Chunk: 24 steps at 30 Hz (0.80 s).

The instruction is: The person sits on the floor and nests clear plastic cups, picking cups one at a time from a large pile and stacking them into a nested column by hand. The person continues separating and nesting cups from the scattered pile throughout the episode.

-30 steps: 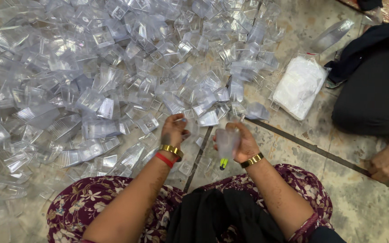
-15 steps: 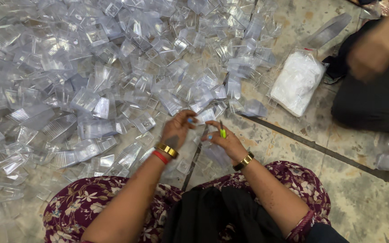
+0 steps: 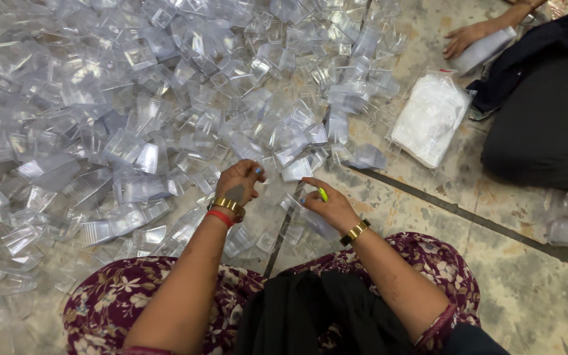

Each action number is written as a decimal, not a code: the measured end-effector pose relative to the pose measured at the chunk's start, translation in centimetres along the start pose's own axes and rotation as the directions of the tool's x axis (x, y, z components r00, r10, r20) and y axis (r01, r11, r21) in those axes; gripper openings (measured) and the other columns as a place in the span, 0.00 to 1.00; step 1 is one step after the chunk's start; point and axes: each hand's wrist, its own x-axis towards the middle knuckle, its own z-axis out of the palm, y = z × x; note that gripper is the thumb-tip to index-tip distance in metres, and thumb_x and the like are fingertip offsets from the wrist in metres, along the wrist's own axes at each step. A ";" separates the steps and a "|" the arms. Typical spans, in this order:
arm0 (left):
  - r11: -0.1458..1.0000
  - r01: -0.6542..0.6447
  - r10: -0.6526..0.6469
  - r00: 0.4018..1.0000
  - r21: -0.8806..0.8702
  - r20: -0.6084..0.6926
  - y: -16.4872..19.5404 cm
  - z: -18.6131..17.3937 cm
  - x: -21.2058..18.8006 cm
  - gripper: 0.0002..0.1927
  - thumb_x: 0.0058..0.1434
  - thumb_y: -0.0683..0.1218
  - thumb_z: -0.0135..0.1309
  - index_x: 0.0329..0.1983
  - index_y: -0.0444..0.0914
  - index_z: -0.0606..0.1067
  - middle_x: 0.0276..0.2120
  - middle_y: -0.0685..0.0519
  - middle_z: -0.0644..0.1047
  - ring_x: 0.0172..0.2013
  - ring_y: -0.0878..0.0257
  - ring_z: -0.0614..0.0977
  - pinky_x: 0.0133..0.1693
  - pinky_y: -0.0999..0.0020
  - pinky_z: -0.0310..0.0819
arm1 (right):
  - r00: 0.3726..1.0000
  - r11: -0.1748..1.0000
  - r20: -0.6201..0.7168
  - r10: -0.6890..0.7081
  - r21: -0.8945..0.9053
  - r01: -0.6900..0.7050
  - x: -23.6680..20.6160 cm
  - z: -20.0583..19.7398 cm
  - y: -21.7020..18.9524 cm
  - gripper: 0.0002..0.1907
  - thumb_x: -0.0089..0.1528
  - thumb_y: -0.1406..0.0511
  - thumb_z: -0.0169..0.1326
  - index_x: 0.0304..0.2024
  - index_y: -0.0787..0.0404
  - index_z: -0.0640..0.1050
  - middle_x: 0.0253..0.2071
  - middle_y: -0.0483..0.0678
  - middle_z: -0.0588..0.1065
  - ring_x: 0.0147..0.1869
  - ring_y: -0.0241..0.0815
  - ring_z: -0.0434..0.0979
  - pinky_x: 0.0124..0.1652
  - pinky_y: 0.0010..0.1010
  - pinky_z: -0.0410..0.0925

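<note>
A large heap of small clear plastic pouches (image 3: 165,118) covers the stone floor in front of me. My left hand (image 3: 238,184), with a gold bangle and a red band at the wrist, rests at the heap's near edge with its fingers bent and apart and nothing visible in them. My right hand (image 3: 329,207), also with a gold bangle, is just to the right. It pinches a clear pouch (image 3: 317,225) with a small yellow-green piece (image 3: 323,194) showing at the fingertips. A loose clear pouch (image 3: 297,169) lies between the two hands.
A flat white packet in a clear bag (image 3: 430,118) lies to the right of the heap. Another person in dark clothes (image 3: 547,118) sits at the far right, a hand (image 3: 468,36) on a clear stack. A dark floor joint (image 3: 468,213) runs diagonally. My floral-clothed knees (image 3: 119,302) are at the bottom.
My right hand has lowered the clear pouch from upright to near the floor. My left hand stayed at the heap's edge. The other person's hand moved onto the stack at top right.
</note>
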 end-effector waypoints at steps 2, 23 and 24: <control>0.968 0.059 -0.015 0.984 -0.242 0.180 0.6 0.8 -0.5 0.13 0.69 0.51 0.47 0.45 0.41 0.78 0.32 0.56 0.85 0.17 0.64 0.74 0.21 0.68 0.68 | 0.999 0.973 -0.029 -0.040 -0.228 0.032 -0.2 0.0 0.0 0.31 0.58 0.63 0.61 0.65 0.52 0.74 0.37 0.44 0.80 0.40 0.32 0.77 0.43 0.24 0.71; 0.542 -0.427 0.115 0.891 0.723 0.440 -0.1 7.6 -3.9 0.26 0.58 0.62 0.58 0.57 0.49 0.76 0.67 0.47 0.65 0.64 0.44 0.66 0.61 0.51 0.62 | 0.958 0.794 -0.287 0.019 0.587 0.160 0.5 -1.4 0.0 0.23 0.62 0.68 0.54 0.61 0.56 0.75 0.45 0.45 0.79 0.50 0.37 0.78 0.49 0.29 0.72; 0.566 -0.382 0.161 0.920 0.731 0.357 -0.3 7.2 -3.6 0.28 0.57 0.62 0.58 0.58 0.47 0.76 0.66 0.47 0.67 0.63 0.45 0.68 0.60 0.52 0.64 | 0.964 0.844 -0.267 0.003 0.518 0.141 0.5 -1.3 0.1 0.24 0.62 0.68 0.55 0.63 0.55 0.75 0.44 0.47 0.80 0.50 0.36 0.77 0.50 0.27 0.70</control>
